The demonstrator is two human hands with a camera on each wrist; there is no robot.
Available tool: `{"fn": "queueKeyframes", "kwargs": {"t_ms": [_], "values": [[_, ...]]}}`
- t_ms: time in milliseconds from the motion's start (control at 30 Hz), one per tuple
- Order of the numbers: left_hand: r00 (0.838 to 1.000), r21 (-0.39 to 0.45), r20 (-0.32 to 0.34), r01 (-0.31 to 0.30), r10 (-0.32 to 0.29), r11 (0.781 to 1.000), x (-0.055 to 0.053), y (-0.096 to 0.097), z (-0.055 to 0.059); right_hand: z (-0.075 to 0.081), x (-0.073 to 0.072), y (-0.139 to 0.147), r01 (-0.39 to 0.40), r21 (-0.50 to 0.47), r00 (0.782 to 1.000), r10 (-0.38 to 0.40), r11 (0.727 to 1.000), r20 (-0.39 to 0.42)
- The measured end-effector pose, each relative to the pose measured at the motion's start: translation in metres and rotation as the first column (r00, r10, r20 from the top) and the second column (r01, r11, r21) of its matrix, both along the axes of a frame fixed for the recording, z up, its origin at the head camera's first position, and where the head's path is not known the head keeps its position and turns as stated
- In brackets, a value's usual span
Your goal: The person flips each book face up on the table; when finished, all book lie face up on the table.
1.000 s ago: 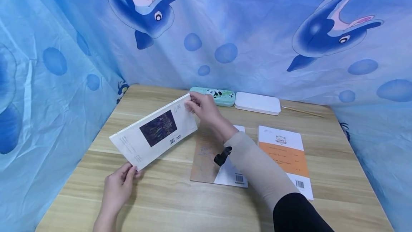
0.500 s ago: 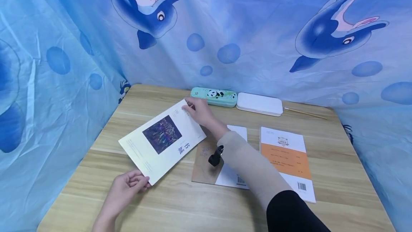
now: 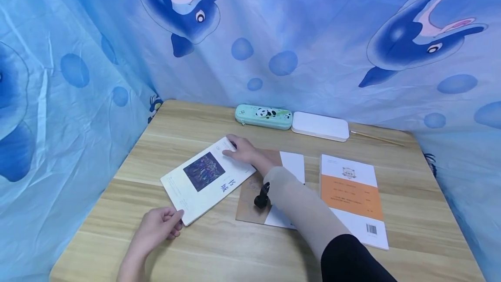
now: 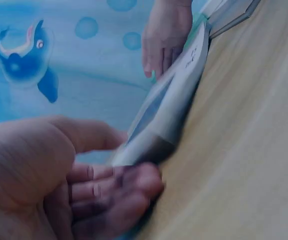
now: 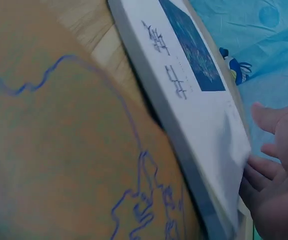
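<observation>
A white book (image 3: 211, 182) with a dark square picture and handwritten-style characters lies slanted left of the table's middle. My left hand (image 3: 160, 226) is at its near corner, thumb at the edge. In the left wrist view, that corner sits between the thumb (image 4: 96, 135) and the curled fingers. At the far end, my right hand (image 3: 243, 149) touches the short edge. Its thumb (image 5: 265, 117) stands away from the cover in the right wrist view. The right forearm crosses over a brown-and-white book (image 3: 250, 206), hiding part of it; the white book's right corner overlaps that book.
An orange-and-white book (image 3: 352, 190) lies at the right. Along the back stand a green panda pencil case (image 3: 264, 117), a flat white case (image 3: 320, 125) and a thin brush-like stick (image 3: 376, 138). Behind the wooden table (image 3: 219, 256) hangs a blue dolphin curtain (image 3: 313, 21).
Both hands have brought the white book down from a tilted, raised position to lie nearly flat. Its far end has come nearer, and the right hand with it, away from the pencil case.
</observation>
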State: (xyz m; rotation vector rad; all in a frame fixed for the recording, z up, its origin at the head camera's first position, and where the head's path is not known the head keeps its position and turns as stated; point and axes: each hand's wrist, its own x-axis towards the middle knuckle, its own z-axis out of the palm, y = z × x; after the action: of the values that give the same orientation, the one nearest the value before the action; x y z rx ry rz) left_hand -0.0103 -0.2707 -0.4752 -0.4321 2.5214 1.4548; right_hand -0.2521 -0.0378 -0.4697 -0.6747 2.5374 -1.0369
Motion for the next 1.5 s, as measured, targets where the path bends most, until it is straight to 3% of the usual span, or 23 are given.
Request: {"fn": "queueKeyframes", "kwargs": {"t_ms": [133, 267, 400, 500, 600, 700, 800, 967, 1033, 1133, 1333, 1500], "values": [[0.999, -0.174, -0.031, 0.032, -0.038, 0.984, -0.004, -0.004, 0.006, -0.004, 0.002, 0.010, -0.015, -0.008, 0.998, 0.014, 1.000, -0.066], [0.986, -0.320, -0.159, -0.001, -0.053, 0.947, -0.014, -0.012, 0.007, -0.004, 0.007, 0.023, -0.012, -0.009, 0.995, 0.011, 1.000, -0.102], [0.942, -0.380, -0.328, -0.069, -0.065, 0.922, -0.029, -0.020, 0.005, -0.002, 0.016, 0.039, -0.006, -0.011, 0.994, 0.005, 1.000, -0.113], [0.905, -0.383, -0.416, -0.087, -0.088, 0.920, -0.040, -0.025, 0.005, 0.000, 0.021, 0.050, -0.033, 0.006, 0.991, 0.033, 0.999, -0.133], [0.875, -0.379, -0.465, -0.064, -0.130, 0.923, -0.052, -0.027, 0.006, 0.003, 0.025, 0.060, -0.065, 0.042, 0.985, 0.071, 0.997, -0.156], [0.859, -0.384, -0.481, -0.029, -0.173, 0.923, -0.064, -0.028, 0.006, 0.004, 0.029, 0.070, -0.080, 0.080, 0.983, 0.091, 0.994, -0.159], [0.859, -0.385, -0.473, -0.002, -0.195, 0.923, -0.075, -0.028, 0.004, 0.004, 0.033, 0.079, -0.101, 0.106, 0.986, 0.114, 0.989, -0.125], [0.903, -0.395, -0.354, 0.090, -0.242, 0.914, -0.082, -0.029, -0.001, 0.000, 0.038, 0.089, -0.157, 0.106, 0.985, 0.164, 0.982, -0.053], [0.913, -0.404, -0.310, 0.124, -0.263, 0.907, -0.082, -0.030, -0.001, -0.002, 0.038, 0.089, -0.159, 0.113, 0.983, 0.168, 0.981, -0.072], [0.910, -0.414, -0.307, 0.134, -0.277, 0.900, -0.079, -0.031, -0.003, -0.004, 0.039, 0.088, -0.132, 0.091, 0.986, 0.140, 0.987, -0.088], [0.908, -0.410, -0.303, 0.151, -0.290, 0.899, -0.067, -0.030, -0.004, -0.008, 0.039, 0.085, -0.035, 0.016, 0.999, 0.036, 0.999, -0.041], [0.896, -0.411, -0.339, 0.133, -0.287, 0.902, -0.054, -0.026, -0.007, -0.013, 0.031, 0.077, 0.040, 0.065, 0.988, -0.030, 0.997, -0.153]]}}
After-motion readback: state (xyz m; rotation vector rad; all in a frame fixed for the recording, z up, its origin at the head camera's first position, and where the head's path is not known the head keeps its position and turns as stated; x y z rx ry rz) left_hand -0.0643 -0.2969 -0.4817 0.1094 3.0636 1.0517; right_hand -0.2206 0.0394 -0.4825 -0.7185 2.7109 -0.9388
